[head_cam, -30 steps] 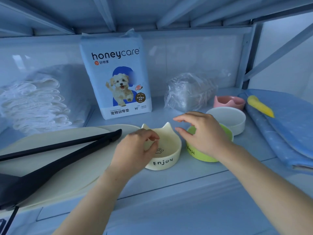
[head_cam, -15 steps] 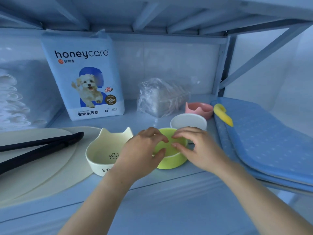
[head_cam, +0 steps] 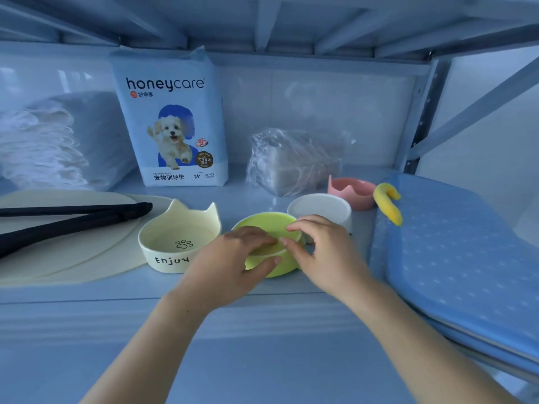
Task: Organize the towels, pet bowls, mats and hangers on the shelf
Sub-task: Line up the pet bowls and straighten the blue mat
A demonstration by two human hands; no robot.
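Note:
A green pet bowl (head_cam: pixel 267 225) sits near the shelf's front edge, tilted toward me. My left hand (head_cam: pixel 230 263) grips its near rim, thumb under the side, and my right hand (head_cam: pixel 323 252) pinches the rim from the right. A cream cat-eared bowl (head_cam: pixel 178 240) marked "Enjoy" stands just left of it. Behind the green bowl stand a white bowl (head_cam: pixel 320 207) and a pink cat-eared bowl (head_cam: pixel 351 191). Black hangers (head_cam: pixel 73 217) lie on round cream mats (head_cam: pixel 58 258) at the left. Folded white towels (head_cam: pixel 40 144) are stacked at the back left.
A honeycare pad pack (head_cam: pixel 170 118) stands upright at the back. A clear plastic-wrapped bundle (head_cam: pixel 294 161) lies to its right. A blue dotted mat (head_cam: pixel 455 258) with a yellow hook-shaped item (head_cam: pixel 388 202) fills the right side. Shelf braces (head_cam: pixel 478 106) run overhead and at the right.
My left hand left the cream bowl and joined my right hand on the green bowl. Between the two last frames both hands stay on it and the view swings back left.

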